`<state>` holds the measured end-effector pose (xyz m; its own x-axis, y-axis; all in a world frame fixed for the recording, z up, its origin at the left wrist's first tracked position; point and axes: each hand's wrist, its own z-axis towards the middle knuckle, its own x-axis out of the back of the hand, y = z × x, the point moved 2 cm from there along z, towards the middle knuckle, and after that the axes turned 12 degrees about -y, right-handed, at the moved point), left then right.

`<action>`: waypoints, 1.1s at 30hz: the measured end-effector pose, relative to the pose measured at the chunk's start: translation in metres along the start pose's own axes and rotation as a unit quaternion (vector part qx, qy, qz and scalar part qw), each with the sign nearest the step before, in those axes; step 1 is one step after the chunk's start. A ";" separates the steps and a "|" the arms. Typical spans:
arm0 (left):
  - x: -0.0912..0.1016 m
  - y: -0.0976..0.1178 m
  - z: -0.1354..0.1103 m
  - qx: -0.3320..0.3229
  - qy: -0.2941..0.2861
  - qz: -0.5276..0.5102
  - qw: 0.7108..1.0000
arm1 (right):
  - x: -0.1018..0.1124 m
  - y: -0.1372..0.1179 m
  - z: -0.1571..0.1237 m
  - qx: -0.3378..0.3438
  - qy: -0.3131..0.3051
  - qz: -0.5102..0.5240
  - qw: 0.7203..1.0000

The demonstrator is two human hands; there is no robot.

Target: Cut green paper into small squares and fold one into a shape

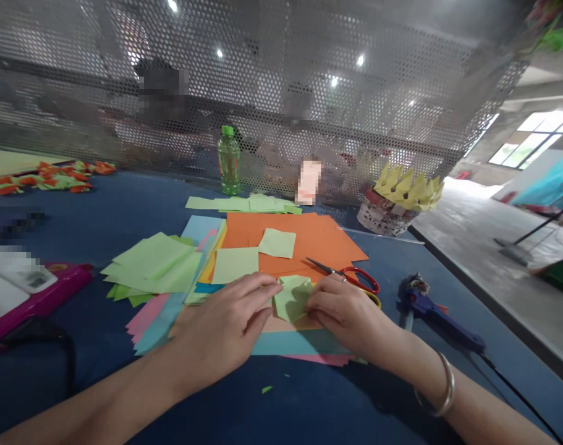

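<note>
A small light-green paper square (291, 301) with creased upper corners lies between my hands on the stacked paper. My right hand (350, 309) pinches its right edge, fingers curled together. On its left edge rest the fingertips of my left hand (235, 318), stretched out with the thumb apart. Just beyond my right hand are scissors (362, 278) with red and yellow handles, partly hidden by that hand. Two more pale green squares, one at the left (237, 266) and a smaller one (278, 243), lie on the orange sheets (318, 238).
Left of the stack sits a pile of green paper (158, 266). A glue gun (441, 318) with a cord lies at the right. Behind stand a green-capped bottle (228, 162), paper strips (248, 203) and a basket with yellow paper points (387, 210), before a perforated metal screen (272, 80).
</note>
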<state>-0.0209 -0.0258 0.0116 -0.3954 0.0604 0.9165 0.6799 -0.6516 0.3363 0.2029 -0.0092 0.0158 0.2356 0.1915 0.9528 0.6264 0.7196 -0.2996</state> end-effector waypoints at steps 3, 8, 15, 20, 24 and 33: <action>-0.001 0.000 -0.001 -0.011 -0.003 0.014 1.000 | 0.001 -0.001 -0.001 0.016 0.013 -0.003 1.000; -0.004 -0.002 -0.002 -0.018 -0.025 0.022 0.999 | 0.001 -0.003 -0.002 0.018 0.036 0.022 0.999; -0.007 -0.004 -0.002 0.003 -0.039 0.028 0.999 | -0.001 -0.005 -0.002 0.011 0.015 0.082 0.996; -0.007 -0.004 -0.002 -0.018 -0.045 0.047 0.998 | -0.003 -0.008 -0.001 0.010 -0.010 0.064 0.998; -0.008 -0.004 -0.002 -0.043 -0.030 0.053 0.997 | -0.003 -0.010 -0.002 0.017 -0.022 0.068 0.997; -0.011 -0.005 -0.002 -0.096 -0.010 0.030 0.995 | -0.005 -0.010 -0.002 0.052 -0.010 0.049 0.997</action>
<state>-0.0214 -0.0248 -0.0004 -0.3433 0.0310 0.9387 0.5706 -0.7870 0.2347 0.1970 -0.0190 0.0141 0.2773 0.2768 0.9200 0.5209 0.7613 -0.3861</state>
